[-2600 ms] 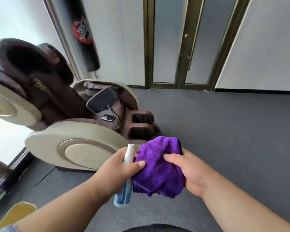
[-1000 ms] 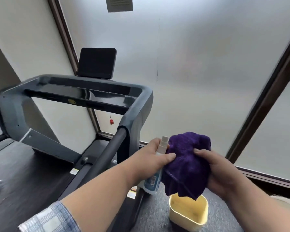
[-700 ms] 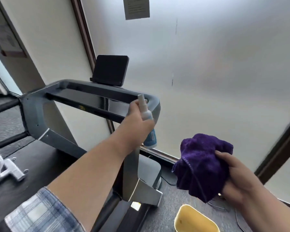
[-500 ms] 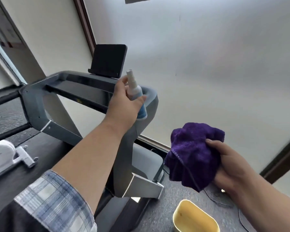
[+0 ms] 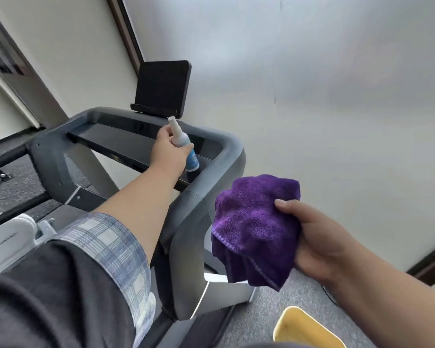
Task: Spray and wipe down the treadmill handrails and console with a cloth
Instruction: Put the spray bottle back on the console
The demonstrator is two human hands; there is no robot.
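A: How is the left hand (image 5: 167,153) seen?

B: It is seen closed round a small spray bottle (image 5: 183,144), with the fingers curled about the bottle's body. The white nozzle is pointed up and away, toward the dark screen (image 5: 162,87) that is mounted at the far side of the treadmill console (image 5: 126,136).

A: Where is the bottle placed against the console?

B: It is held just above the console's glossy black panel, near its right end, beside the grey rounded corner of the frame (image 5: 232,151). Whether the bottle touches the panel cannot be told.

A: And the right hand (image 5: 317,239)?

B: A bunched purple cloth (image 5: 254,227) is gripped in it, with the thumb laid over the cloth's top and the fingers hidden beneath. The cloth is held in the air to the right of the console and nearer the camera, apart from the frame, with a stitched hem left hanging below.

A: What is seen further out from the console?

B: A plaid sleeve (image 5: 111,249) is rolled up on the left forearm. A grey upright (image 5: 186,247) is seen dropping from the console's right corner to the floor. A yellow tub (image 5: 304,330) is set on the grey floor, right of the upright's foot. A frosted pane (image 5: 312,71) is seen behind the console.
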